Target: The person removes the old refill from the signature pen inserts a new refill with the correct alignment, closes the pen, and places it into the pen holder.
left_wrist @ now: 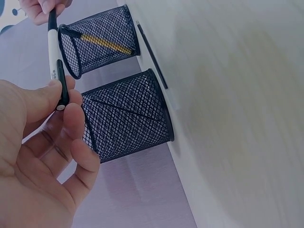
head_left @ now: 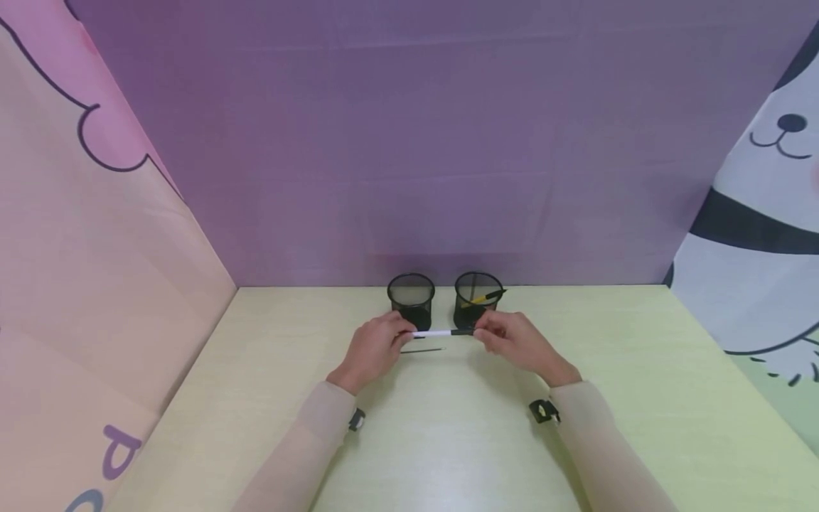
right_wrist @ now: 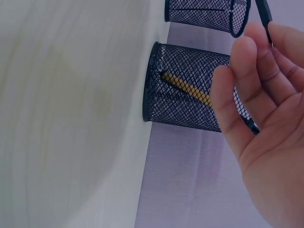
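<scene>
A white-and-black pen lies level between my two hands, in front of two black mesh cups. My left hand pinches its clip end between thumb and fingers; the end button shows in the left wrist view. At the black grip end, my right hand holds the pen with thumb and fingertips, its other fingers loosely bent. The right wrist view shows the pen's pointed metal tip by those fingertips. On the table below the pen lies a thin dark rod, like a pen refill.
The left mesh cup and right mesh cup stand side by side near the purple back wall. A yellow-and-black pen leans inside the right one. The pale table stretches toward me between both forearms.
</scene>
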Tool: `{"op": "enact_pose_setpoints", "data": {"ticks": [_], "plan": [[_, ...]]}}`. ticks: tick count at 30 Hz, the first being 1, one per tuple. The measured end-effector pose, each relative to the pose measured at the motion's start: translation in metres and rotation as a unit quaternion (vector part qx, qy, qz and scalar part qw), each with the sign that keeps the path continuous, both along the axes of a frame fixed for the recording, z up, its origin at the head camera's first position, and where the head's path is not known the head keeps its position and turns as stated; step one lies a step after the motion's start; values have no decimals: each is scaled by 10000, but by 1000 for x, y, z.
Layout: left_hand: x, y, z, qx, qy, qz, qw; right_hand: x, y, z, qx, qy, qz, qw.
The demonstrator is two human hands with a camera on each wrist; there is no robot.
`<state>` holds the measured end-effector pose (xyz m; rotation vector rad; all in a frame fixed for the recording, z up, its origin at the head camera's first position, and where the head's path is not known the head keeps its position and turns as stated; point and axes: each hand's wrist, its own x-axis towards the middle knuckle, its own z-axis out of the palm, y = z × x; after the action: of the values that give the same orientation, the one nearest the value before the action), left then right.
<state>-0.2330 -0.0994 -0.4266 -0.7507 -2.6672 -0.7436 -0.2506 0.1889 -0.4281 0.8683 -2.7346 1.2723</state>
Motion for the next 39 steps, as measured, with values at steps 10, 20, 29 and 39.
{"op": "enact_pose_setpoints", "data": {"ticks": [10, 20, 29, 39], "plan": [[-1, 0, 0, -27, 21, 3, 10000, -1, 2, 0, -115, -14, 130, 9998], [-1, 1, 0, -24, 5, -7, 10000, -3, 3, -2, -75, 72, 272, 9996], [-1, 1, -1, 20, -29, -27, 10000, -4, 4, -4, -29, 135, 231, 9996], [-1, 0, -1, 5, 21, -17, 10000, -4, 3, -5, -46, 38, 95, 9999]]}}
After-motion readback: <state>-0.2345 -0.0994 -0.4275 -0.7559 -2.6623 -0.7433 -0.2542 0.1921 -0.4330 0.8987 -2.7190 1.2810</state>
